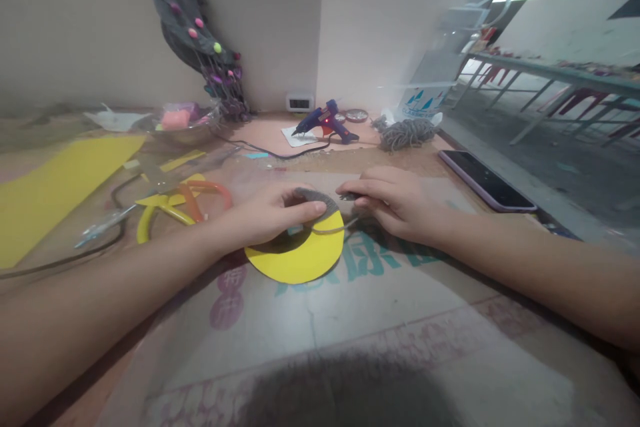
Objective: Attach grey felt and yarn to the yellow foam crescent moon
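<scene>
A yellow card crescent (300, 263) lies over the printed sheet in front of me, its upper part wrapped in grey yarn (330, 203). My left hand (273, 213) grips the wrapped part, thumb on top and fingers behind. From the crescent a strand of the yarn runs across the yellow card toward my right hand (385, 203). Pinched in the fingertips of that hand is a small grey bundle of yarn (347, 197), just right of the crescent.
A blue glue gun (325, 121) with a red light stands at the back, near a yarn skein (407, 135). Scissors and orange-handled pliers (200, 197) lie left beside yellow card (60, 187). A phone (485, 180) lies right. A decorated grey crescent (187, 27) hangs behind.
</scene>
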Tool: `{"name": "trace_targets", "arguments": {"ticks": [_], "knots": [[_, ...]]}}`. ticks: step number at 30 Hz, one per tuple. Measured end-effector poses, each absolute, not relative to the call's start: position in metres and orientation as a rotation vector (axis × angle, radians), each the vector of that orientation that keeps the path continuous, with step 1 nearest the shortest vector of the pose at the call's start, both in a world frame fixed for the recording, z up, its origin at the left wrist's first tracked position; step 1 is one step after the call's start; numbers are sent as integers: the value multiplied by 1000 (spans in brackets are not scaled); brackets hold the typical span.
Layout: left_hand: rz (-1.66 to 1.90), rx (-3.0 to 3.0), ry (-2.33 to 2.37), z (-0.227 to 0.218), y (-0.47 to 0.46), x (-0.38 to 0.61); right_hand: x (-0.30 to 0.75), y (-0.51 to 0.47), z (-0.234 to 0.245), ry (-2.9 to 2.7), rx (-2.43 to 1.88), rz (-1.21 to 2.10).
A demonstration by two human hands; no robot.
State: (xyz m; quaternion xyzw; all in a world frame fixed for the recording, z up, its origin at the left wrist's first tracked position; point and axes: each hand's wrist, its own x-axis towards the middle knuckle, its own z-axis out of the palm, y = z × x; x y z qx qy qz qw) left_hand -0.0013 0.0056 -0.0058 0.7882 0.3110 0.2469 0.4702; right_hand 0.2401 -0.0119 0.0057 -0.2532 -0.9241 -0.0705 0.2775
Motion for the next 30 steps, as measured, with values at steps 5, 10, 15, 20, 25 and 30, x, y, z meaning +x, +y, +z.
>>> {"name": "trace_targets", "arguments": {"ticks": [5,10,15,20,25,30], "knots": [[584,1957,766,-5,5,-1,240,-11,5,-2507,-656,-178],[591,1973,775,-6,6,-1,240,-11,3,-2512,-613,-222],[588,1960,755,-5,6,-1,240,-11,4,-2537,-613,-217],[589,1948,742,-5,6,-2,240,-9,3,-2553,-621,-210],[600,1953,739,-6,7,-2,242,-7,-1,-2542,-606,-185],[586,1947,743,-5,6,-2,242,-7,-1,-2543,-597,-177]]}}
